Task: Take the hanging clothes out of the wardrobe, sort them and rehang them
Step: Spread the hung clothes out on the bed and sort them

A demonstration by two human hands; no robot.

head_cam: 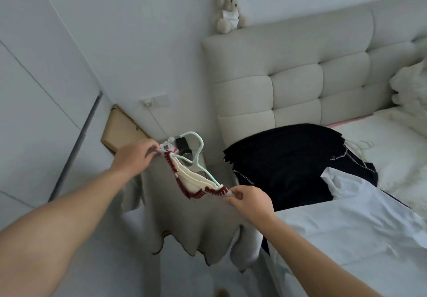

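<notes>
A beige garment [196,215] on a mint hanger [196,155] is pinched at its shoulders by the left hand [134,158] and right hand [251,202], held beside the bed [346,239], where a black garment [288,158] and white shirt [358,204] are laid, nightstand [208,162] partly hidden behind.

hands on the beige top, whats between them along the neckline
In the head view, between the left hand and right hand runs the beige top's red-stitched neckline, with the mint hanger poking out of it.
</notes>
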